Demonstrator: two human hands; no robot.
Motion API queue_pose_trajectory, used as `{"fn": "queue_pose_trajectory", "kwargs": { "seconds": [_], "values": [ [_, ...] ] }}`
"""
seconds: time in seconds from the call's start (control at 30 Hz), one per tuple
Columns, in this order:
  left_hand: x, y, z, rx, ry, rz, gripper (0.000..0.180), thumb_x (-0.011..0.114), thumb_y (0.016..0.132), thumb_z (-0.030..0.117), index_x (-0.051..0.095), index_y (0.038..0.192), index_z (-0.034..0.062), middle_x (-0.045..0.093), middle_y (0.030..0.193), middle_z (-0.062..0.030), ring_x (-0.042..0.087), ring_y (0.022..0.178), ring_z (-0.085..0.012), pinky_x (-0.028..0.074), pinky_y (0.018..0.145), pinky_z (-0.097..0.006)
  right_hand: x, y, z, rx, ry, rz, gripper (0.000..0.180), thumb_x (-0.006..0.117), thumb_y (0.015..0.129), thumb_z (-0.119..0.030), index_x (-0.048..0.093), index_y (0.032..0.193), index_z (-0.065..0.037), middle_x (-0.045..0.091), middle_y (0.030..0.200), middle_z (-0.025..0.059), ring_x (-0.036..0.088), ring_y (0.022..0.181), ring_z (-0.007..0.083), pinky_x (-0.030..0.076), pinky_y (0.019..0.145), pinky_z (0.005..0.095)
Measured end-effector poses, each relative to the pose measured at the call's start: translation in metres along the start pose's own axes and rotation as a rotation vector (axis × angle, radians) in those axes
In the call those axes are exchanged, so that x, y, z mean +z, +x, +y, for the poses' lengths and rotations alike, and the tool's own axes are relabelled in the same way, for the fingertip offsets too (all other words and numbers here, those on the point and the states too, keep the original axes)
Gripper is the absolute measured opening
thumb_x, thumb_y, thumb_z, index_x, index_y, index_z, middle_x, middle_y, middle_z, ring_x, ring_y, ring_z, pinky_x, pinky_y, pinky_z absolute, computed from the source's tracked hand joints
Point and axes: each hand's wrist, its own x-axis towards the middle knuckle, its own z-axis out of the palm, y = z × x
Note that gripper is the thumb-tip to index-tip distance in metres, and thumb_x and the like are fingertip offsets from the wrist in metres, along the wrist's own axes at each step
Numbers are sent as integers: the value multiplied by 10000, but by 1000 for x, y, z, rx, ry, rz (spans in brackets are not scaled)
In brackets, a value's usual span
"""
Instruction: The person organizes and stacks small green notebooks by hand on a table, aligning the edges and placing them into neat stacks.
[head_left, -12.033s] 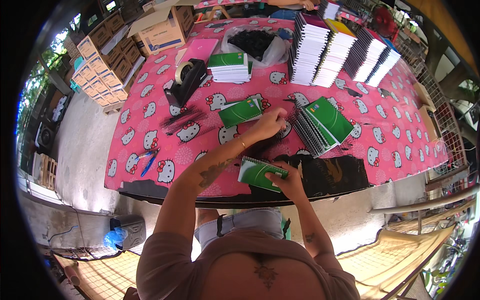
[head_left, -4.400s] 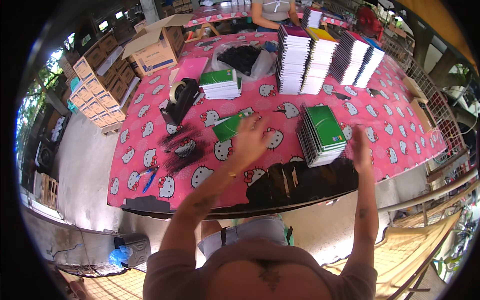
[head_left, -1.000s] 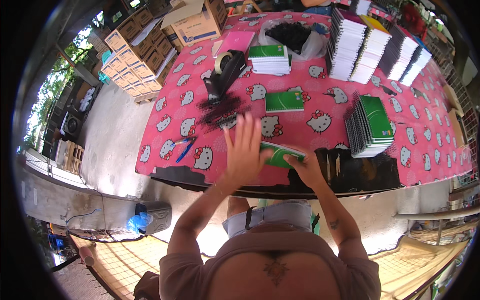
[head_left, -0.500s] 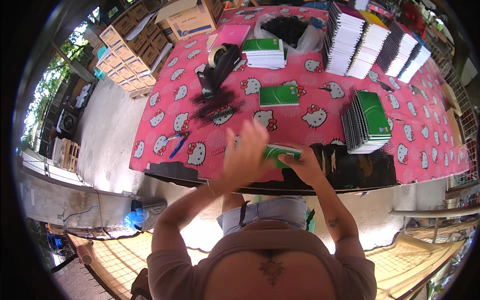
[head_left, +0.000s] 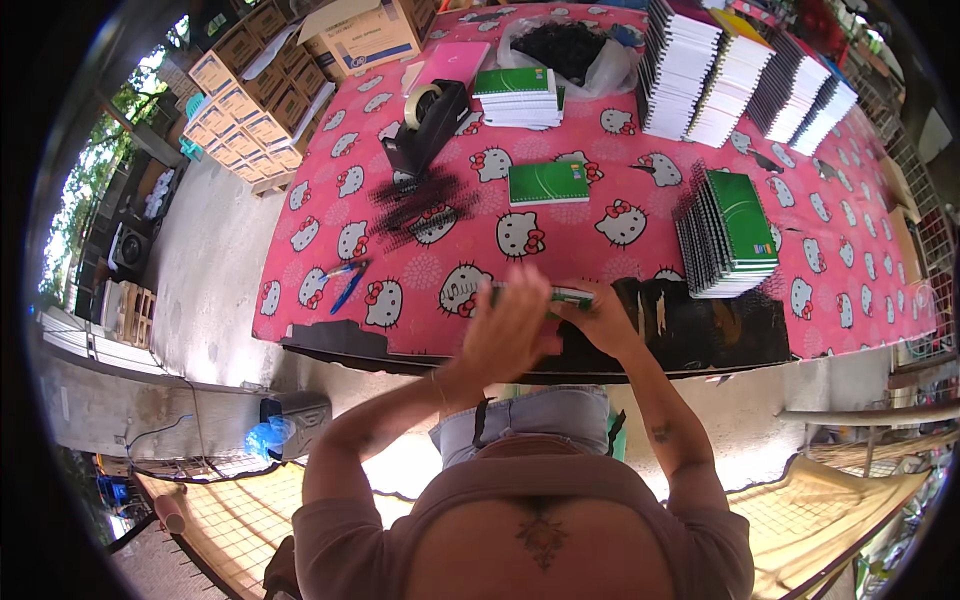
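Observation:
At the table's near edge, a small green notebook (head_left: 572, 296) is tilted nearly edge-on between my hands. My right hand (head_left: 600, 318) grips it, fingers closed around its right side. My left hand (head_left: 508, 318) lies against its left part with the fingers stretched out, slightly blurred, hiding much of it. Beyond my hands another green notebook (head_left: 548, 184) lies flat. A stack of green notebooks with black spiral binding (head_left: 742, 235) stands to the right. Loose black binding coils (head_left: 425, 208) and a blue-handled tool (head_left: 347, 290) lie to the left.
A black tape dispenser (head_left: 428, 130) stands beside a stack of green-covered pads (head_left: 516, 98). Behind are a plastic bag of black coils (head_left: 570, 55) and tall notebook stacks (head_left: 680, 75). Cardboard boxes (head_left: 250, 100) are piled at the far left. The pink tablecloth (head_left: 400, 260) has a torn black patch near me.
The notebook in my hands has tipped from showing its green cover to nearly edge-on. My left hand has moved slightly right and down against it; my right hand keeps its grip.

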Motion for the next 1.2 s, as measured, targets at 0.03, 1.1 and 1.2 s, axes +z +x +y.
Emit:
{"fn": "queue_pose_trajectory", "kwargs": {
  "seconds": [0.03, 1.1, 1.2],
  "values": [
    [-6, 23, -12, -114, 45, 138, 870, 543, 880, 635, 414, 1459, -2, 366, 1544, -212, 314, 1460, -341, 222, 1128, -626, 2, 1, 9, 11, -27, -10, 304, 669, 901, -8, 658, 1204, -4, 722, 1025, 48, 615, 921, 81, 517, 832, 274],
    [1, 27, -17, 46, -336, 160, 520, 663, 919, 367, 546, 1336, 79, 588, 1287, -100, 557, 1212, -288, 189, 1164, -612, 3, 3, 2, 19, -344, -28, 359, 721, 844, -71, 659, 1191, -6, 718, 1025, 182, 710, 969, 325, 540, 841, 362],
    [-4, 29, -15, 73, -461, 250, 335, 687, 910, 282, 624, 1192, 113, 661, 1075, -43, 647, 991, -239, 239, 1152, -594, 1, -1, -15, -66, -436, 17, 360, 743, 832, -64, 664, 1177, 1, 715, 1011, 174, 704, 963, 294, 543, 843, 349]
  ]
}}
